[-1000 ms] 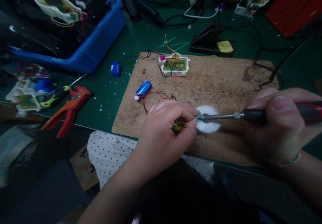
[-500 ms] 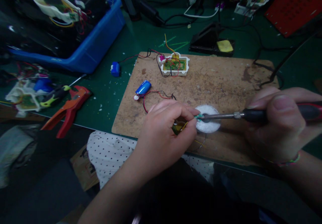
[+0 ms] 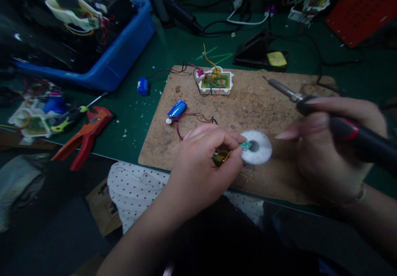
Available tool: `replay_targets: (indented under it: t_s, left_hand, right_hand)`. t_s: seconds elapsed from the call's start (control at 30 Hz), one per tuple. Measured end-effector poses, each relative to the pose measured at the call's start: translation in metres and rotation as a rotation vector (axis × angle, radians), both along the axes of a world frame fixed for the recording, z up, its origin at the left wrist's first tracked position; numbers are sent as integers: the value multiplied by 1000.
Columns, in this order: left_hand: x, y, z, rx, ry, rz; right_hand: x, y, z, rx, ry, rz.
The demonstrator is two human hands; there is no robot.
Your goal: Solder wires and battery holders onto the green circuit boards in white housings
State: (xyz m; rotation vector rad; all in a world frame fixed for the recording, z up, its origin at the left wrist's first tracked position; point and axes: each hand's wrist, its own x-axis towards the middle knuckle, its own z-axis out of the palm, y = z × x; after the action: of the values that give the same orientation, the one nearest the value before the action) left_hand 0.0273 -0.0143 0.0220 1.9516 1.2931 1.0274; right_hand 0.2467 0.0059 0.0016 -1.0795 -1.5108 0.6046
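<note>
Left hand [image 3: 207,157] pinches a circuit board [image 3: 246,145] over the white ring [image 3: 263,153]; right hand [image 3: 331,152] grips a soldering iron [image 3: 345,129], tip beyond it.

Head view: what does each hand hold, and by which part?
Left hand: green circuit board, pinched at one edge. Right hand: soldering iron, by its handle.

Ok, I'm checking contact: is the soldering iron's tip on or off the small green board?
Off: the soldering iron points away, its tip apart from the green board.
</note>
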Motion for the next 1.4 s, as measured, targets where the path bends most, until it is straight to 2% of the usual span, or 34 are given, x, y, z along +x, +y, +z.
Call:
replay_targets:
  t_s: [0.17, 0.33, 0.57, 0.7, 0.97, 1.07, 1.27, 1.4]
  left_hand:
    - [0, -1, -2, 12, 1, -2]
    - [0, -2, -7, 69, -24, -1]
    - [-11, -14, -13, 171, -72, 12]
    - [-23, -23, -17, 155, -136, -70]
    - [-26, -23, -22, 276, 14, -97]
    - [-23, -23, -18, 247, 7, -95]
    - [-13, -27, -15, 67, -102, -78]
    - [-10, -27, -18, 109, -2, -35]
  right_hand:
    - [-18, 3, -1, -42, -72, 222]
    - [-17, 5, -7, -135, -34, 295]
    - [-17, 5, -7, -187, -6, 321]
    - [-18, 5, -8, -177, -3, 333]
    - [-18, 5, -7, -177, -7, 322]
    - [-19, 5, -6, -162, 10, 328]
    - [-19, 5, -7, -193, 27, 346]
    - [-18, 6, -8, -172, 14, 335]
